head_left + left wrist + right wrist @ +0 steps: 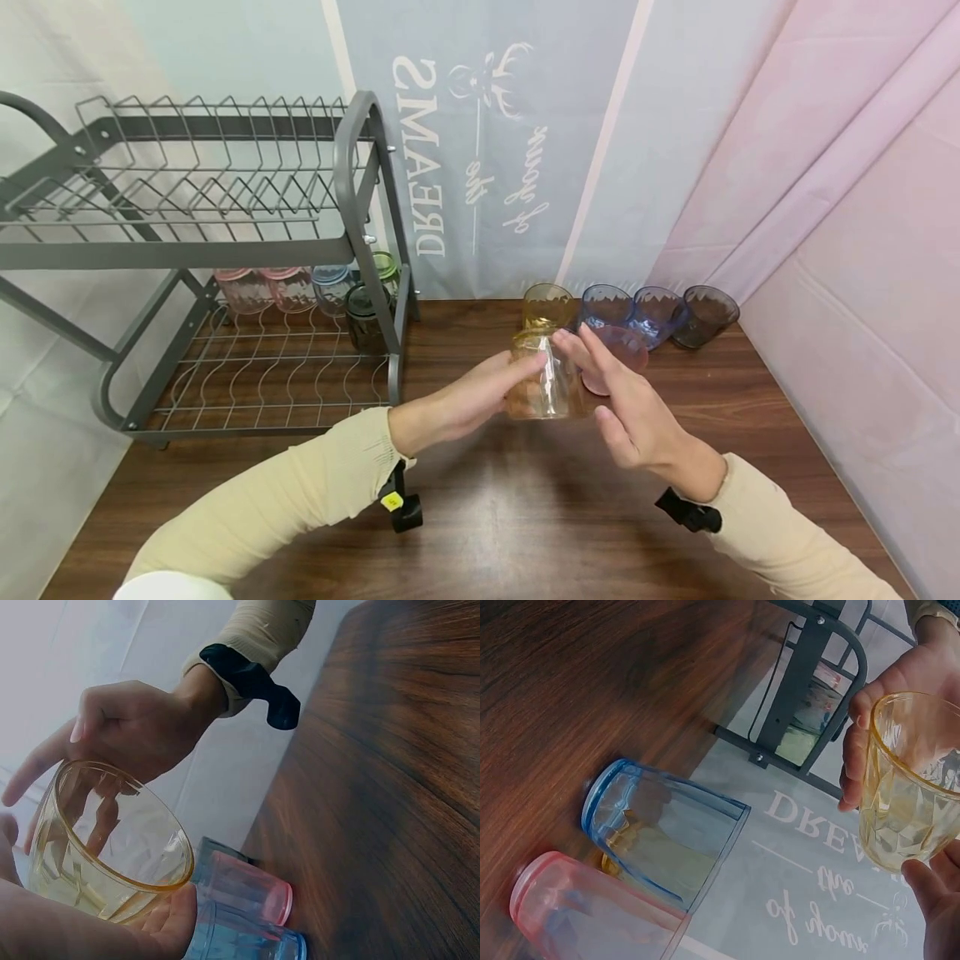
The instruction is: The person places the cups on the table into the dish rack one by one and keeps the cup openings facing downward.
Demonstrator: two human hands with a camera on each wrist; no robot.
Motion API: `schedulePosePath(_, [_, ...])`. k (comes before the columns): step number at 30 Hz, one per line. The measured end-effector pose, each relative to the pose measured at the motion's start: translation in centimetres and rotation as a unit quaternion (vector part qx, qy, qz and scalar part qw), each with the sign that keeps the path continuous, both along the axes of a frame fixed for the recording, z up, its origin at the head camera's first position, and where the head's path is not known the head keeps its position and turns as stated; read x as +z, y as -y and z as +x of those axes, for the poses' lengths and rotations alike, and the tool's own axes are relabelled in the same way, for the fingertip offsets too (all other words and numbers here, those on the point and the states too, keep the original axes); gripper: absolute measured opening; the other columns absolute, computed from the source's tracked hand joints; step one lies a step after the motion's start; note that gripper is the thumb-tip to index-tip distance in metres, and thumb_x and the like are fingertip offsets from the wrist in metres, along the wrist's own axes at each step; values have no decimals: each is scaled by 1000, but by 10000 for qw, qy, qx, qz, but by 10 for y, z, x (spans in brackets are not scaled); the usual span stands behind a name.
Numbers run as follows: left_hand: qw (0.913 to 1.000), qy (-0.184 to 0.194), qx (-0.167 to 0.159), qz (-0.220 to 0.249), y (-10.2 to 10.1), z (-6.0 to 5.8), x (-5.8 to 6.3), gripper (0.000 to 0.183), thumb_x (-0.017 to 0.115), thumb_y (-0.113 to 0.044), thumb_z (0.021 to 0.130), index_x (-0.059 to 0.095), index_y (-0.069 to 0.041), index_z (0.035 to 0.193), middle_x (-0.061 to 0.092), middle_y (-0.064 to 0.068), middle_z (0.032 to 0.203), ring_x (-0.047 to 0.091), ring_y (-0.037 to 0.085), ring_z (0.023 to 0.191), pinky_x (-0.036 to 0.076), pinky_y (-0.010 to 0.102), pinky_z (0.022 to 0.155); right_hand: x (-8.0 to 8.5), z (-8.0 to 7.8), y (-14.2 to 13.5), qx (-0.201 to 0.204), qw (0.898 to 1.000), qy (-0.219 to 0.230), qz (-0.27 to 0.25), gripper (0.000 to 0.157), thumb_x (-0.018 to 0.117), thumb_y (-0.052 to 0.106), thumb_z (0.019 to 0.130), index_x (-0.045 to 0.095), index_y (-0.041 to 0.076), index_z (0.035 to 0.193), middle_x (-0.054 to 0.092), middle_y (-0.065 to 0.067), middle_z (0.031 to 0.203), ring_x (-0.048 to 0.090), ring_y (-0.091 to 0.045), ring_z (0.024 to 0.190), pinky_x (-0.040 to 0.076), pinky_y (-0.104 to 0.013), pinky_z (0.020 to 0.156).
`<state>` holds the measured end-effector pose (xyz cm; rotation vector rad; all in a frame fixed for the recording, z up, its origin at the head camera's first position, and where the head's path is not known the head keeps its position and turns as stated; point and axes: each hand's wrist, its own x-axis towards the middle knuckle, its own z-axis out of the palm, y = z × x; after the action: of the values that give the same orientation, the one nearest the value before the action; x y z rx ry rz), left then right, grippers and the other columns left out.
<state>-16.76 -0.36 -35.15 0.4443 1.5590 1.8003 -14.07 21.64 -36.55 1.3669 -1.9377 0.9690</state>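
My left hand (480, 392) grips a clear amber drinking glass (547, 383) from its left side, above the table. The glass has a faceted wall and a yellow rim, plain in the left wrist view. My right hand (637, 408) is at the glass's other side, fingers mostly straight and fingertips close against it; whether they all touch is hard to tell. Behind the glass stand a yellow glass (547, 302), two blue glasses (606, 302) and a dark grey glass (707, 315). A pink glass (626, 346) stands in front of them, partly hidden by my right hand.
A dark two-tier wire rack (352, 250) stands at the left. Pink glasses (288, 290), a blue glass (332, 287), a dark glass (366, 321) and a green glass (386, 267) are on its lower tier. A printed curtain (487, 233) hangs behind the wooden table (495, 533).
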Motion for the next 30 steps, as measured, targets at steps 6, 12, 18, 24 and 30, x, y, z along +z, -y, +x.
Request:
schedulePosePath(6, [9997, -218, 24, 119, -1, -1, -6, 31, 53, -17, 105, 50, 0, 131, 64, 2, 108, 62, 10, 93, 52, 27, 84, 0, 0, 1, 168, 9997, 154, -58, 64, 32, 28, 110, 23, -26, 144, 46, -28, 151, 43, -27, 144, 39, -26, 112])
schedulePosePath(12, [9985, -524, 168, 0, 1, -3, -8, 38, 60, -15, 102, 51, 0, 136, 67, 10, 120, 65, 15, 104, 51, 34, 98, 2, 1, 0, 280, 9981, 369, -400, 60, 33, 26, 110, 30, -26, 142, 51, -26, 146, 49, -27, 139, 38, -30, 114])
schedulePosePath(18, [9971, -664, 293, -233, 3, -3, -6, 41, 66, -15, 99, 52, 1, 134, 66, 13, 124, 64, 19, 112, 49, 36, 102, 6, 1, -5, -220, 9941, 428, -976, 51, 38, 20, 109, 42, -25, 133, 60, -28, 132, 60, -22, 126, 48, -30, 106])
schedulePosePath(24, [9938, -780, 498, -624, 7, -2, -4, 48, 72, -15, 94, 50, 2, 134, 63, 13, 127, 61, 20, 115, 50, 36, 102, 9, -2, -17, -1027, 9846, 636, -1261, 47, 44, 22, 109, 51, -20, 130, 64, -29, 119, 66, -14, 115, 52, -29, 99])
schedulePosePath(30, [9949, -922, 227, -328, 16, -1, 1, 55, 70, -8, 93, 45, 2, 141, 62, 18, 130, 62, 22, 115, 51, 38, 101, 13, -4, -31, -1713, 9658, 1152, -1571, 34, 46, 2, 103, 55, -14, 132, 67, -24, 113, 69, -9, 106, 55, -23, 90])
